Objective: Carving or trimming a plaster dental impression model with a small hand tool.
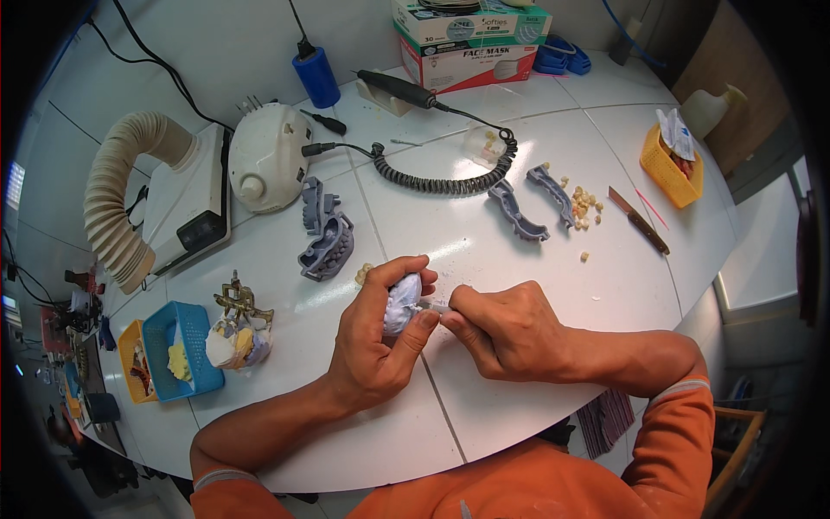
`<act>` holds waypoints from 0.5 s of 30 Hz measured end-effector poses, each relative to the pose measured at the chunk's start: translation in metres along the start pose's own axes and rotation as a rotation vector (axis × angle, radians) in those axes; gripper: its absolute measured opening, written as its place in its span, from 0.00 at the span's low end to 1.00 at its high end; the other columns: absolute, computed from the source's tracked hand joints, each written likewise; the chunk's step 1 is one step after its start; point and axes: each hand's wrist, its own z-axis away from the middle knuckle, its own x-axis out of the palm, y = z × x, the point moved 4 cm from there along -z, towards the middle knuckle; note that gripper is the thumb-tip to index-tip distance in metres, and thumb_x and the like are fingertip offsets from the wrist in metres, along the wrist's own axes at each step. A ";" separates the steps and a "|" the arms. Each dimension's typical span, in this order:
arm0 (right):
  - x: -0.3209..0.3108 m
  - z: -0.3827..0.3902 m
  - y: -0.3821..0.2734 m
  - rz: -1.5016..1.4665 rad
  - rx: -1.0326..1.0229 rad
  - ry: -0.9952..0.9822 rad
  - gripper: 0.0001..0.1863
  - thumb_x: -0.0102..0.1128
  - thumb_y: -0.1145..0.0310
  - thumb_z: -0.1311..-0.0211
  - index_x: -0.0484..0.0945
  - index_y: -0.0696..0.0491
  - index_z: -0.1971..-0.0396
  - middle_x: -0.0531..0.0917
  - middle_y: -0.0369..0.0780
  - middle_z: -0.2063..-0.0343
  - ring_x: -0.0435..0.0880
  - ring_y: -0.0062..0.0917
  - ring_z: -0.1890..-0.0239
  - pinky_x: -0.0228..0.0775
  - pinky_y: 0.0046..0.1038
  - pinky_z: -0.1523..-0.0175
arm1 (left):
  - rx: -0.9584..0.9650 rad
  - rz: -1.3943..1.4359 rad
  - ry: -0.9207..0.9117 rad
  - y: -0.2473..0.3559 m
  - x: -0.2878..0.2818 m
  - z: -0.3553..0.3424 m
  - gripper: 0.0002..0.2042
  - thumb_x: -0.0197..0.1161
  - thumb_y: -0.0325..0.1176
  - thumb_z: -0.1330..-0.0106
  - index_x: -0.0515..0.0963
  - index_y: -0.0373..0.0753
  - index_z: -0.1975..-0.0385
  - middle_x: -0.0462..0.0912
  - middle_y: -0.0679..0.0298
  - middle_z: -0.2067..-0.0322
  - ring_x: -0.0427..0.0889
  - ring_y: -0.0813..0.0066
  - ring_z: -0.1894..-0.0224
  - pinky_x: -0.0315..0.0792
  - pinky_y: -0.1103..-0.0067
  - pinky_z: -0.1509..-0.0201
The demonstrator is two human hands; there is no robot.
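Observation:
Cupped in my left hand (370, 346) is a pale bluish-white plaster dental cast (399, 307), with the fingers wrapped behind it and the thumb at its lower right. My right hand (523, 336) is closed in a pinch on a small knife (437, 308), whose short blade reaches the cast's right side. The knife's handle is hidden in the fist. White crumbs lie on the table just beyond. Partly behind my left hand sits a small cluster of yellowish teeth (363, 273).
Grey-blue moulds (327, 246) and two curved mould strips (517, 212) lie farther off, near loose teeth (584, 208) and a brown-handled knife (644, 227). At left are a plaster-covered articulator (238, 342) and a blue basket (183, 389). A coiled cord (441, 186) crosses the back.

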 end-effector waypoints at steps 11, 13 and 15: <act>0.000 0.000 0.000 -0.010 -0.001 -0.020 0.12 0.61 0.66 0.25 0.73 0.53 0.70 0.78 0.39 0.86 0.76 0.34 0.89 0.62 0.35 0.82 | 0.068 -0.079 0.035 0.002 0.000 0.000 0.27 0.63 0.27 0.25 0.63 0.31 0.29 0.78 0.48 0.43 0.82 0.60 0.42 0.76 0.70 0.38; 0.000 0.000 0.000 -0.008 0.002 -0.032 0.12 0.60 0.66 0.25 0.73 0.53 0.70 0.78 0.39 0.86 0.76 0.34 0.89 0.62 0.35 0.82 | 0.065 -0.079 0.027 0.001 0.000 0.001 0.28 0.63 0.28 0.25 0.62 0.31 0.28 0.77 0.47 0.42 0.82 0.59 0.41 0.76 0.68 0.37; 0.000 0.000 0.000 -0.009 0.000 -0.031 0.12 0.60 0.65 0.24 0.73 0.53 0.70 0.77 0.39 0.87 0.76 0.34 0.89 0.62 0.35 0.83 | 0.063 -0.075 0.023 0.001 0.000 0.000 0.28 0.63 0.28 0.25 0.62 0.31 0.28 0.77 0.47 0.42 0.82 0.59 0.41 0.76 0.69 0.37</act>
